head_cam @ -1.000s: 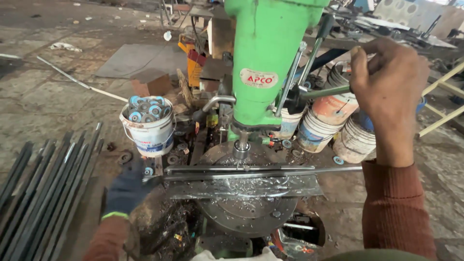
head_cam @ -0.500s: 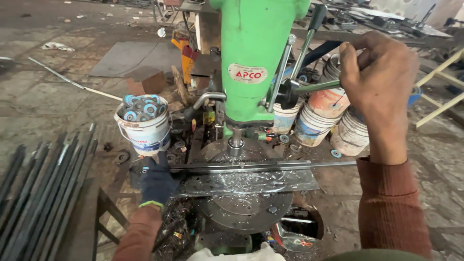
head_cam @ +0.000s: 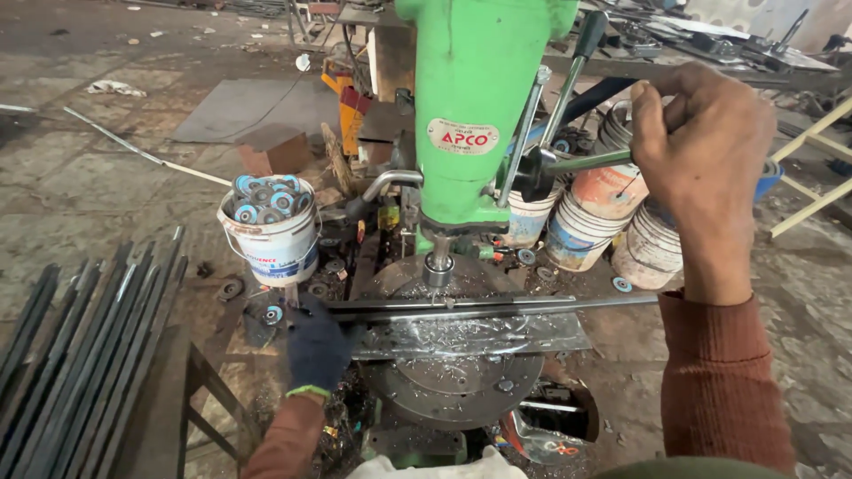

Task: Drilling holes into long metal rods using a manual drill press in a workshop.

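Moved: gloved left hand [head_cam: 318,348] has slid in along the steel strip [head_cam: 461,308].
Grip: left clamped on strip; right hand [head_cam: 701,160] wrapped round feed lever [head_cam: 586,162].
Technique: feed steadily (strip flat on table).

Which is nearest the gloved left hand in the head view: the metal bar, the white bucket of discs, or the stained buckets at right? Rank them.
From the left hand:
1. Metal bar, held at its left end on the drill table.
2. White bucket of discs, just above and left.
3. Stained buckets, far right, behind the right hand.
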